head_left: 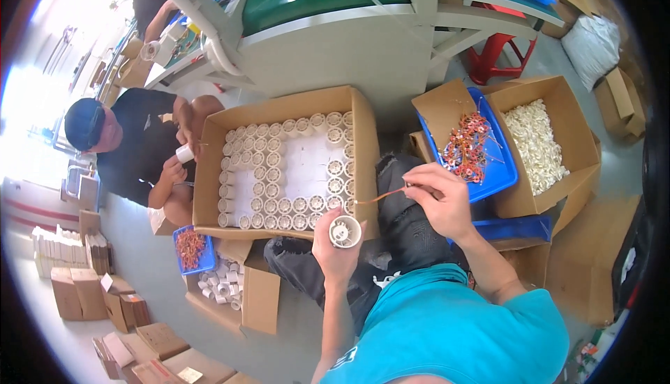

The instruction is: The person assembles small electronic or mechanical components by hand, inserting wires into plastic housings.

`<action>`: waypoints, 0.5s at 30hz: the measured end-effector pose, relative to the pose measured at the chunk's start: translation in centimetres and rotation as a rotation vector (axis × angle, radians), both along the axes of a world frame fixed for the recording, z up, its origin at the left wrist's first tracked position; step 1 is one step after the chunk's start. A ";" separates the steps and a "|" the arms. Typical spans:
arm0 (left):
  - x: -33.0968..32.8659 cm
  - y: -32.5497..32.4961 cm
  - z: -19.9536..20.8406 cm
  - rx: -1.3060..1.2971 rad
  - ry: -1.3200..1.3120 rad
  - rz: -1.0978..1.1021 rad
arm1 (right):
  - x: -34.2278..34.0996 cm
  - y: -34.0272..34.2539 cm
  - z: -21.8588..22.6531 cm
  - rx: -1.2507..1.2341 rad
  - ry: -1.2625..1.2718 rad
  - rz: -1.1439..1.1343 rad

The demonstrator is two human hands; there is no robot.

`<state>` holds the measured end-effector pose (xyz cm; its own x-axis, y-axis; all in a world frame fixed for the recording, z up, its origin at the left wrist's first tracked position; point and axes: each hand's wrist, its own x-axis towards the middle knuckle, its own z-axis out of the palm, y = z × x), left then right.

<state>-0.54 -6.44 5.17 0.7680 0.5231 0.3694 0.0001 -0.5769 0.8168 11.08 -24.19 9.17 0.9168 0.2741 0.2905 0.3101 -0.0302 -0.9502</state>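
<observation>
Left hand [335, 261] wrapped round white cup [345, 232], open end up, in front of seated worker's knees. Right hand [445, 198], at two o'clock from cup, pinches reddish wire [384, 194], thumb and fingertips narrow, loose end near cup's rim. Step in hand appears to be bringing wire to cup; next move likely calls for steady cup, wire tip guided inside. Left forearm drops toward six o'clock, right toward five. Carton [365, 154] of similar cups at eleven; blue tray [497, 177] of wires at two.
</observation>
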 end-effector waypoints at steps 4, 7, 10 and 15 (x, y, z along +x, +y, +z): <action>0.5 0.6 -1.8 0.112 -0.131 0.047 | -1.8 0.6 3.4 -0.105 -0.282 0.101; 1.0 0.4 -2.1 0.130 -0.214 0.067 | -2.8 1.2 3.1 -0.078 -0.290 0.137; 1.1 0.3 -2.2 0.128 -0.210 0.088 | -3.3 1.5 2.7 -0.049 -0.257 0.168; 1.3 0.3 -2.3 0.154 -0.236 0.084 | -3.3 1.8 2.1 -0.078 -0.234 0.215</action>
<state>0.71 -6.09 2.86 0.6078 0.5052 0.6127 -0.1264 -0.7002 0.7027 7.78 -22.35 11.24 0.7462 0.4839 0.4573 0.5271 -0.0098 -0.8497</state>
